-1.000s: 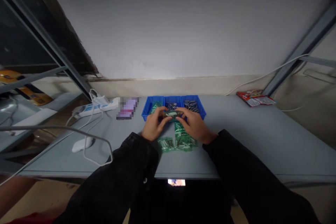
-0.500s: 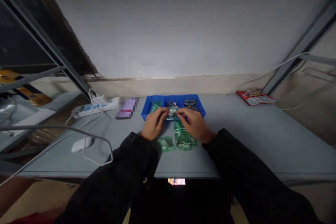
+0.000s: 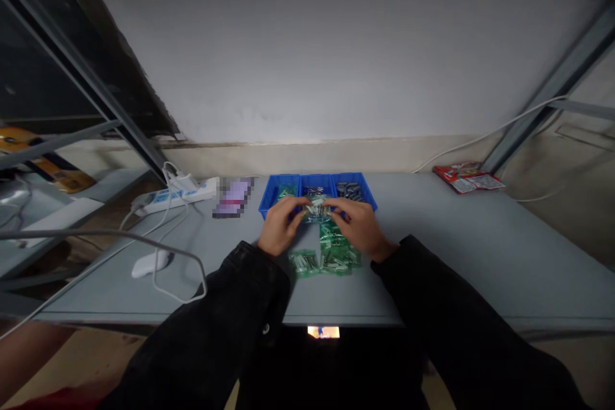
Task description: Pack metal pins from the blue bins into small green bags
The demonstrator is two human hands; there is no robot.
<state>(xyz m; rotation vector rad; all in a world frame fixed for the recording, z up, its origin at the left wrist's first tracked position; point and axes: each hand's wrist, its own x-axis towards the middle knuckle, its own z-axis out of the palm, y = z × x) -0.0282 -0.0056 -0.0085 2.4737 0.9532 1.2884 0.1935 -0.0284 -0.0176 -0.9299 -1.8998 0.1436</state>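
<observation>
Between my two hands is a small clear green plastic bag (image 3: pixel 317 210) with pale, slim pieces in it. My left hand (image 3: pixel 280 225) pinches its left side, and my right hand (image 3: pixel 358 225) pinches its right side. The bag is in front of the middle part of a blue three-part bin (image 3: pixel 262 206). Dark pieces (image 3: pixel 350 191) lie in the bin's right compartment, thin metal pieces (image 3: pixel 314 191) in the middle, green bags (image 3: pixel 287 191) in the left. Nearer me, several filled green bags (image 3: pixel 304 262) lie on the grey table (image 3: pixel 446 250).
At the left are a white power strip (image 3: pixel 192 195) with plugs and cables, a blurred-out phone-like object (image 3: pixel 234 197) and a white mouse-like object (image 3: pixel 150 264). A red snack packet (image 3: pixel 467 179) lies at the far right. A small lit screen (image 3: pixel 323 332) shows below the table edge.
The bag stays between both hands. My fingers have shifted slightly on it, and it sits a little lower and shows more of its contents.
</observation>
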